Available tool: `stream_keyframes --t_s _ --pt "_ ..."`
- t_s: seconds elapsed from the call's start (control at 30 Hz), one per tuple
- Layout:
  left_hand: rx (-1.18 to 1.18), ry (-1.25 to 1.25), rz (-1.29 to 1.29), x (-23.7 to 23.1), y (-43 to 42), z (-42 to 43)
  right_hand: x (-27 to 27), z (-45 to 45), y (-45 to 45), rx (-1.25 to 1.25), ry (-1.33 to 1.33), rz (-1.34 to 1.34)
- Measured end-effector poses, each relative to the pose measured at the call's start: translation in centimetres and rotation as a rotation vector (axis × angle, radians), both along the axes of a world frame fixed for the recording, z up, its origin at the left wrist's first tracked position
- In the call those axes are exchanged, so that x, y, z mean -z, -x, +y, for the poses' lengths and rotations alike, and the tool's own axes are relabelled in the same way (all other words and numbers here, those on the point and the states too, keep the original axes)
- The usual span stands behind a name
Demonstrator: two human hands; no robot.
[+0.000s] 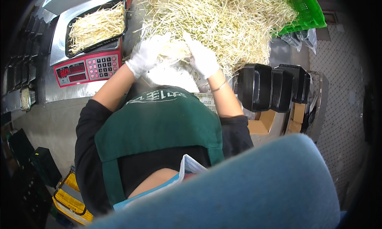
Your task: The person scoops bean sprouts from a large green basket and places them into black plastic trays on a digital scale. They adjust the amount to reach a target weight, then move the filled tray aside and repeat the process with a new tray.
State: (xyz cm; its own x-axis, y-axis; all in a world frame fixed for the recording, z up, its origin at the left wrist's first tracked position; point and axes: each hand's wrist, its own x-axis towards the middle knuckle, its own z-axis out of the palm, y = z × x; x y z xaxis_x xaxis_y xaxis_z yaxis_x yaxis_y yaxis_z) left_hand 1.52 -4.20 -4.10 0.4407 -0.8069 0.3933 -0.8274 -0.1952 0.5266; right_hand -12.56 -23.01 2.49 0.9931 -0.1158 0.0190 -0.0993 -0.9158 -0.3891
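Both my hands wear white gloves and meet at the near edge of a large heap of bean sprouts (pixel 215 26). Between them is a small bunch of bean sprouts (pixel 175 51). My left hand (pixel 146 55) grips the bunch from the left, and my right hand (pixel 204 56) has its other side. Glare blurs the fingertips. Under the bunch lies a bright white sheet or bag (pixel 171 76). Left of my hands, a black plastic tray (pixel 121 37) filled with bean sprouts (pixel 97 27) rests on a red digital scale (pixel 86 70), whose display is lit.
Stacked black trays (pixel 258 87) stand at the right on the metal table (pixel 80 91). A green plastic crate (pixel 310 14) lies behind the heap, with clear plastic bags (pixel 307 39) below it. An open cardboard box (pixel 262 124) is lower right. A yellow item (pixel 70 196) sits lower left.
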Motion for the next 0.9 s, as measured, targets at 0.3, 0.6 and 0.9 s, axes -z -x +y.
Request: stream_keyframes --t_s 0.3,0.6,0.9 --pt "-0.056 -0.790 -0.253 -2.0 -0.2 3.4 2.3 -7.3 0.2 0.167 0.163 0.539" --pt "0.079 -0.604 -0.154 -3.8 2.7 1.8 5.3 -2.6 -1.1 -0.167 -0.618 0.004" --pt "0.194 -0.379 -0.174 -2.8 2.7 1.3 -0.2 5.0 0.5 -0.050 -0.334 0.137"
